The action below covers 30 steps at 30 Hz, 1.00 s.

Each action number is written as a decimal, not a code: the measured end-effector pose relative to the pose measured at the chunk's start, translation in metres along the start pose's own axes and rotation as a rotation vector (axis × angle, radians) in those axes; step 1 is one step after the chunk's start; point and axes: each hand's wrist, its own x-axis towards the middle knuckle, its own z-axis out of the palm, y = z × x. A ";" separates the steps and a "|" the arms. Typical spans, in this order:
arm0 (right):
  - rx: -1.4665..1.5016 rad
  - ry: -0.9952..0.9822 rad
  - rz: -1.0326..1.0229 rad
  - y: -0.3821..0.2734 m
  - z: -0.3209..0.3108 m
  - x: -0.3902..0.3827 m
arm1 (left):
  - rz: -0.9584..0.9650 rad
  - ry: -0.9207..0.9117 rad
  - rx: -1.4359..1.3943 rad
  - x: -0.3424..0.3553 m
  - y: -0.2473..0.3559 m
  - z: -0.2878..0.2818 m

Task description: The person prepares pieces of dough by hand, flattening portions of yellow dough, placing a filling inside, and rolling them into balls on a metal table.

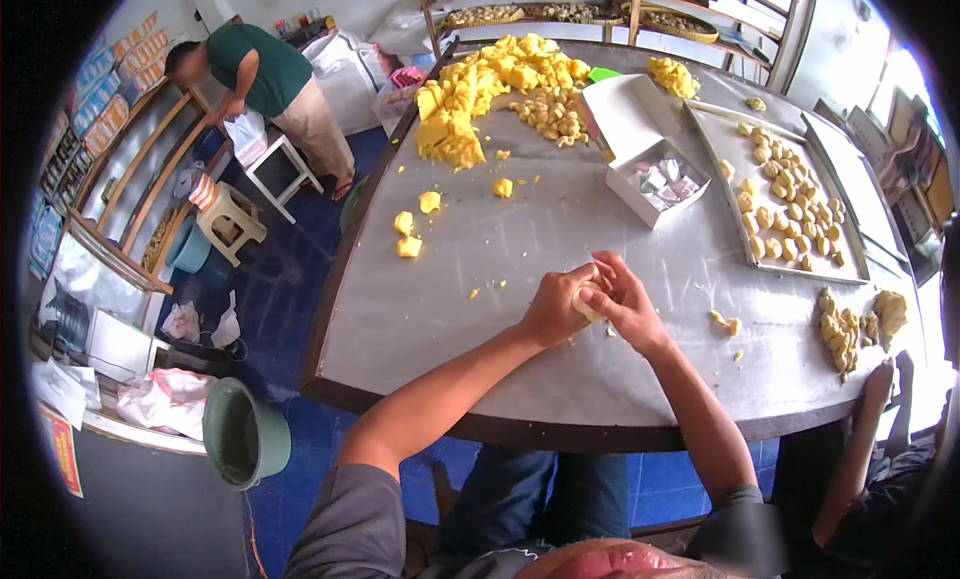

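Over the metal table [480, 329], my left hand [556, 305] and my right hand [634, 311] meet around a pale dough ball [586, 303]. The left fingers are curled about it. My right thumb presses on its side while the right fingers arch over the top. Most of the ball is hidden by the hands. Yellow dough lumps [408, 246] lie to the left of my hands. To the right, a few dough scraps [727, 324] rest on the metal. Farther off are a large yellow dough heap [450, 124] and a pile of small tan balls [553, 115].
An open white box [632, 197] of wrapped pieces stands beyond my hands. Right of it, a tray [808, 271] holds several shaped dough balls. Brownish dough [838, 334] lies near another person's hand [880, 381]. A person in green [275, 74] bends by a white stool [285, 164].
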 end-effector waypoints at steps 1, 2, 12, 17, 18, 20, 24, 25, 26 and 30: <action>-0.001 0.007 0.003 0.005 -0.006 0.002 | 0.011 -0.013 0.051 0.002 -0.002 0.002; -0.277 0.045 -0.099 0.012 -0.015 0.004 | 0.016 -0.024 0.097 0.003 -0.002 0.006; -0.677 0.160 -0.397 -0.001 0.002 -0.001 | -0.243 0.223 -0.247 0.005 -0.022 0.004; -0.843 0.005 -0.390 0.001 -0.010 -0.002 | -0.182 0.120 -0.254 0.011 -0.019 0.005; -0.843 0.005 -0.386 0.002 -0.010 -0.001 | -0.158 0.094 -0.261 0.010 -0.021 0.004; -0.909 -0.059 -0.480 0.000 -0.008 -0.001 | -0.156 0.066 -0.265 0.010 -0.022 0.000; -1.045 -0.133 -0.522 -0.010 -0.006 -0.004 | -0.217 -0.059 -0.391 0.007 -0.022 -0.005; -1.074 -0.121 -0.556 -0.011 -0.005 -0.004 | -0.217 -0.060 -0.388 0.008 -0.024 -0.007; -1.103 -0.108 -0.589 -0.011 -0.005 -0.004 | -0.211 -0.102 -0.354 0.008 -0.025 -0.009; -1.138 -0.142 -0.602 -0.009 -0.013 -0.002 | -0.230 -0.216 -0.313 0.010 -0.023 -0.006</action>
